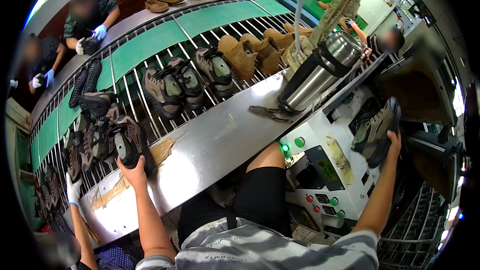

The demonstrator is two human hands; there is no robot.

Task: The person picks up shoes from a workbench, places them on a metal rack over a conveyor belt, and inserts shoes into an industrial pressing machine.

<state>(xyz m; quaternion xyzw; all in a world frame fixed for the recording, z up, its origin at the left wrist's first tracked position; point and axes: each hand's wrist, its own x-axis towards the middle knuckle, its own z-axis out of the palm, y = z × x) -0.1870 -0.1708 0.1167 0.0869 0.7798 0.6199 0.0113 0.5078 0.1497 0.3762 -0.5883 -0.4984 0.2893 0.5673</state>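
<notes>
My left hand (134,171) grips the near end of a brown-and-black sports shoe (131,142) at the edge of the barred rack, with a pale green form showing in its opening. Out to the right, my right hand (394,145) is closed round the sole side of another brown-and-grey shoe (376,131), tilted up in front of the machine. More brown-and-black shoes (162,90) stand on the rack beyond my left hand, some with green forms inside. The fingers behind each held shoe are partly hidden.
A steel ledge (220,140) borders the barred conveyor (132,97). On it are a steel thermos (312,82) and pliers (270,113). Tan boots (237,57) stand farther along. A machine panel with buttons (320,170) is at right. A co-worker's gloved hand (73,190) is at left; others work across.
</notes>
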